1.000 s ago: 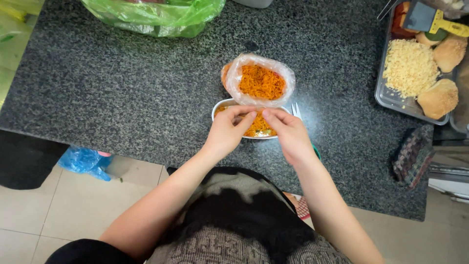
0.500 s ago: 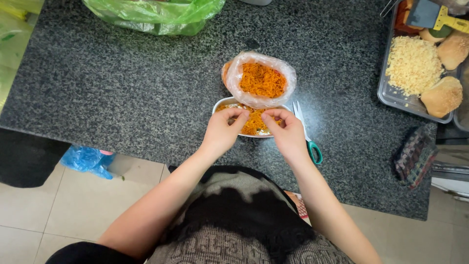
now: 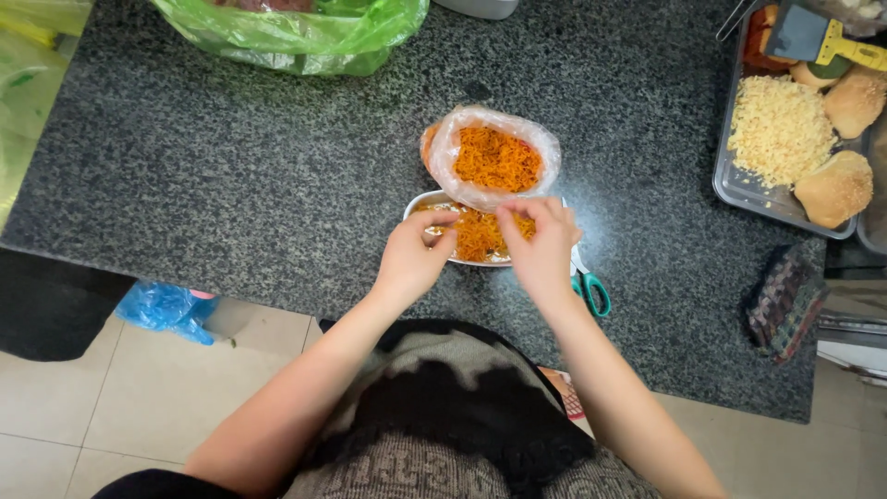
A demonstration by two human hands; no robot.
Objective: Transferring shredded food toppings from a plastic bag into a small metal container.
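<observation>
A small foil tray (image 3: 418,202) filled with orange shredded food (image 3: 476,236) sits near the front edge of the dark granite counter (image 3: 231,185). My left hand (image 3: 413,257) rests at the tray's left side with its fingers pinched over the food. My right hand (image 3: 540,248) hovers over the tray's right half, fingertips pinched on some shreds. Just behind the tray stands a clear plastic bag (image 3: 545,148), open and holding more of the same orange shreds (image 3: 496,159).
Green-handled scissors (image 3: 591,288) lie right of the tray. A metal tray (image 3: 739,189) at the right holds grated cheese (image 3: 779,127) and bread rolls (image 3: 836,188). A green plastic bag (image 3: 296,32) sits at the back. A patterned cloth (image 3: 783,300) lies at the right edge.
Both hands have shifted slightly apart over the foil tray, and their fingers keep working in the orange shreds. The tray and the bag have not moved.
</observation>
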